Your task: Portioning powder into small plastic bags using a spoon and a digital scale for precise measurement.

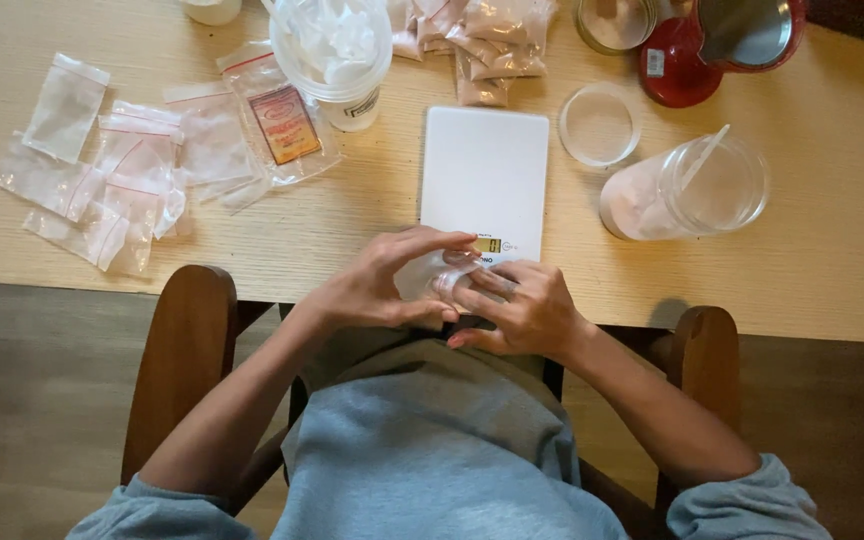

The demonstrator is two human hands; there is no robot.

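Grey sweatshirt fills the near edge, w/ wooden chair arms either side. Both hands meet at the near table edge, just in front of the white scale. Left hand and right hand pinch one small clear bag between them; fingers narrow, curled onto its top edge. The bag looks to hold a bit of pinkish powder, though contents are partly hidden by fingers. Can't tell whether its zip is closed.

Progress, judged from the layout: a heap of filled bags w/ pinkish-tan contents lies far centre, so several look done. A scatter of empty bags, clear w/ red zip strips, waits far left, so plenty appear left. Scale plate is bare; its small display shows lit at the near edge.

Packages etc.: one bag w/ a red-and-yellow rectangular label lies left of the scale. Just beyond it stands a white tub stuffed w/ clear plastic. Right of the scale lies a round clear lid, and further right a clear jar on its side, pinkish powder inside, a white scoop handle poking out. Far right: a red round container w/ a small white sticker, and a metal lid touching it.
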